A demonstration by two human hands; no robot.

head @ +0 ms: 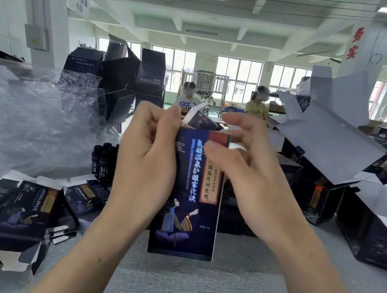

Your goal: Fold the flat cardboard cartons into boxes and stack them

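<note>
one carton (189, 194) is held upright above the grey table (195, 286), its top left edge gripped by the curled left hand (145, 155) and its top right corner pinched by the right hand (246, 162), the top flap (200, 119) not yet tucked. flat cartons (10, 217) are left unfolded at the left and formed boxes (123, 75) are piled behind, so much is judged undone.

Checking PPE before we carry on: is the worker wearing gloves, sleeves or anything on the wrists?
No gloves: the left hand and right hand are bare. The left forearm and right forearm are uncovered down to the frame's edge, so no sleeve shows. No ring, watch or bracelet is visible.
</note>
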